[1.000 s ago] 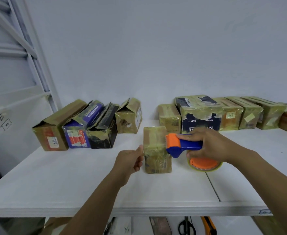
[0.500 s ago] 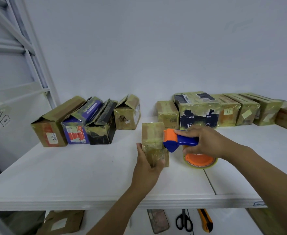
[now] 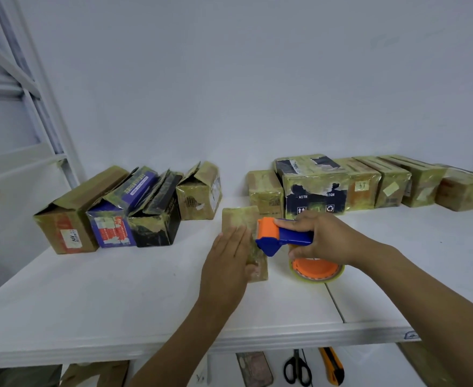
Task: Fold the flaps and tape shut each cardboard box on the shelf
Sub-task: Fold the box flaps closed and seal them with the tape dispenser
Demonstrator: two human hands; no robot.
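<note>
- Head view cuts the white shelf (image 3: 90, 297) off at both sides. Its front edge hides most of the level below, where scissors (image 3: 296, 370), a yellow utility knife (image 3: 331, 367) and a flat object too blurred to name show only in part.
- Two rows of boxes stand along the wall. The left row (image 3: 151, 210) has its flaps up. The right row (image 3: 313, 185) is wrapped in tape, and the frame edge cuts its last box.
- In front of the gap between the rows stands the small cardboard box (image 3: 239, 219). The left hand (image 3: 227, 263) covers its near half, so the top seam cannot be made out.
- The left hand's fingers (image 3: 238, 238) lie straight and flat on the box top, with the thumb down at the near face.
- The right hand (image 3: 327, 238) has its fingers clenched round the blue handle of the tape dispenser (image 3: 282, 237). The dispenser's orange head touches the right edge of the box top. The tape roll (image 3: 316, 270) sits under the hand, partly hidden by it.
- Half a second ago the left hand clasped the box's near end from the front; now it lies flat on top. The dispenser is at the same edge as before.
</note>
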